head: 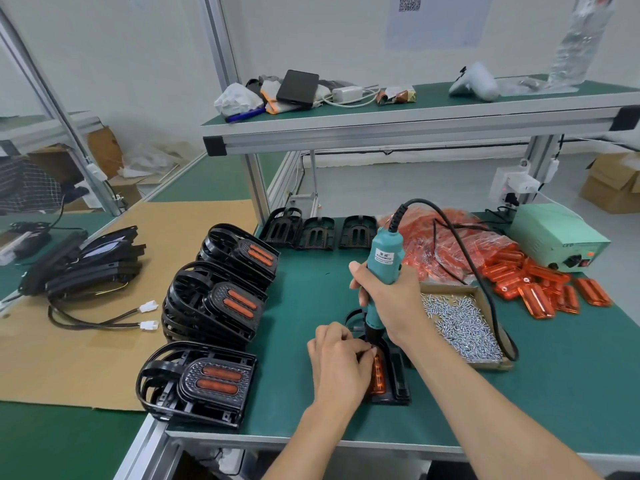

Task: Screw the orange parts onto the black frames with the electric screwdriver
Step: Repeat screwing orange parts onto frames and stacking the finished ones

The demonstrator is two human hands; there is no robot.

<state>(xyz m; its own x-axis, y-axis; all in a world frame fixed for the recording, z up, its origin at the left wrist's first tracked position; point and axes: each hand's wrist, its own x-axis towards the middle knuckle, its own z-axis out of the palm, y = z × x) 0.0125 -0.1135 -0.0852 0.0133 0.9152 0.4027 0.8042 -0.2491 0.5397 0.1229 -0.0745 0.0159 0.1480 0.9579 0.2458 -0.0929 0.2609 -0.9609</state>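
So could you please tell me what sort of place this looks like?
Probably a factory assembly station: stacks of finished black frames, a box of screws and a corded electric screwdriver in the right hand on a green bench.

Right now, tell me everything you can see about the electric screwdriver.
The electric screwdriver has a teal, plastic-looking body with a white label and a dark lower nose. It stands nearly upright, tip down on the black frame that holds an orange part. The right hand grips its middle; the left hand pinches near its tip, which is hidden. A black cable leaves its top and loops right.
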